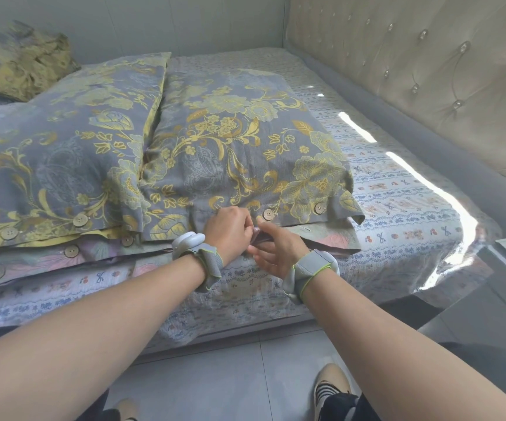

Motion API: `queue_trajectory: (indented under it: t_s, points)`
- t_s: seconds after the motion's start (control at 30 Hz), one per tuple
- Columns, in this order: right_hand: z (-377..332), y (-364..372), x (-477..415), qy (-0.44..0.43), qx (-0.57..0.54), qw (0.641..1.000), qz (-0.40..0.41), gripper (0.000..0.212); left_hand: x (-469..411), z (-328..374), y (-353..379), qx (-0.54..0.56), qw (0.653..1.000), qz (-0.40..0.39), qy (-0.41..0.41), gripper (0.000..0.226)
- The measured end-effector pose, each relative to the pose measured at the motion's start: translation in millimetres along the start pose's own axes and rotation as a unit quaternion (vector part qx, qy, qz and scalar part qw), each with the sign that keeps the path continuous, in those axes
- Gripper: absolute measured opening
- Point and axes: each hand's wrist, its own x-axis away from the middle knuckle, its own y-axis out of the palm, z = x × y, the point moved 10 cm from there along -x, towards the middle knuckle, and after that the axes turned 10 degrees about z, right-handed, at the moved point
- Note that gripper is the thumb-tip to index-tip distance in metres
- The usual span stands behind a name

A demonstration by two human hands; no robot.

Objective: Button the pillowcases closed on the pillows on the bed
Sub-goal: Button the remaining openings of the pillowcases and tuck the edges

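Grip of left hand (227, 226) pinching pillowcase (239, 147) hem, right hand (279, 254) touching, pillow (324, 240) inside

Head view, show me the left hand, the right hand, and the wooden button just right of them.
left hand (226, 227): head view, back of the hand.
right hand (280, 249): head view, middle of the hand.
wooden button (268, 214): head view, centre of its face, on the pillowcase (230, 147) hem.

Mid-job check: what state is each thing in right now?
Right pillowcase: open edge gaping at its right corner.
Left pillowcase: lying flat, closure unclear.
Left hand: fingers curled, pinching the right pillowcase's edge.
Right hand: at the same edge, grip unclear.
Bed: covered by a patterned sheet.
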Motion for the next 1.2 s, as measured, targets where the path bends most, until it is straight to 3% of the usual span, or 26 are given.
queue_trajectory:
  t_s: [0.1,0.2,0.4,0.63,0.8,1.0,1.2]
  points:
    - [2,-4,-5,-0.004,0.003,1.000,0.024,0.019,3,4,2,-0.018,1.000,0.000,0.022,0.010]
    - [3,-5,-11,-0.005,0.006,1.000,0.026,0.014,5,7,3,-0.030,0.998,0.010,0.054,0.009]
    - [3,-11,-22,-0.016,0.005,0.998,0.055,0.024,6,15,6,-0.059,0.992,-0.003,0.109,0.010]
    - [6,-18,-26,0.004,0.007,0.998,0.067,0.016,8,15,6,-0.054,0.991,0.009,0.122,0.012]
    - [8,-18,-28,-0.006,-0.002,0.998,0.069,0.033,16,10,18,-0.072,0.990,-0.026,0.121,0.009]
    - [6,-15,-31,-0.008,-0.008,0.998,0.067,0.017,12,1,14,-0.031,0.996,-0.002,0.085,0.009]
    - [7,-18,-33,-0.018,0.008,0.996,0.083,0.038,20,10,22,-0.060,0.988,-0.018,0.142,0.010]
